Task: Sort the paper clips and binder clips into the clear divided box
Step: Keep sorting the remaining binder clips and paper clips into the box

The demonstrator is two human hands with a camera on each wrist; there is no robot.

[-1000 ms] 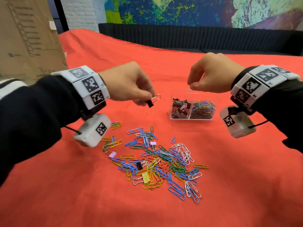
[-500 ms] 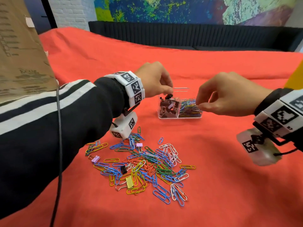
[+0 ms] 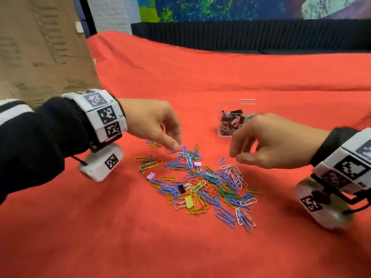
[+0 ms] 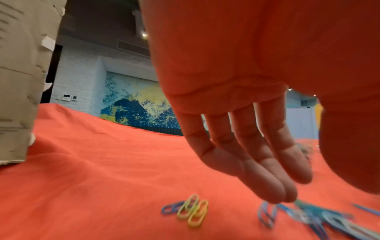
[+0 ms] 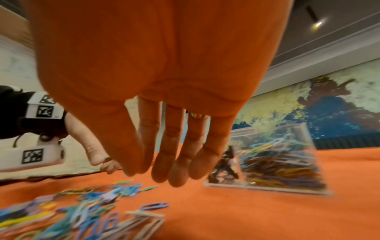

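A heap of coloured paper clips (image 3: 204,183) lies on the red cloth, with pink (image 3: 197,164), black (image 3: 181,188) and yellow (image 3: 189,202) binder clips mixed in. The clear divided box (image 3: 230,123) stands behind it, dark binder clips in its left compartment, coloured paper clips (image 5: 277,164) in the other. My left hand (image 3: 172,143) reaches down to the heap's far edge, fingers (image 4: 273,183) straight and empty just above blue clips (image 4: 267,212). My right hand (image 3: 241,153) hovers over the heap's right side, in front of the box, fingers (image 5: 176,164) loosely extended and holding nothing.
A tall cardboard sheet (image 3: 40,47) leans at the far left. A dark bench (image 3: 251,35) runs along the table's far edge. A small group of yellow and blue clips (image 4: 189,209) lies apart at the heap's left. Bare red cloth (image 3: 140,247) stretches in front.
The left hand let go of the black binder clip at the box and came back down to the heap. The right hand moved from the box toward the heap.
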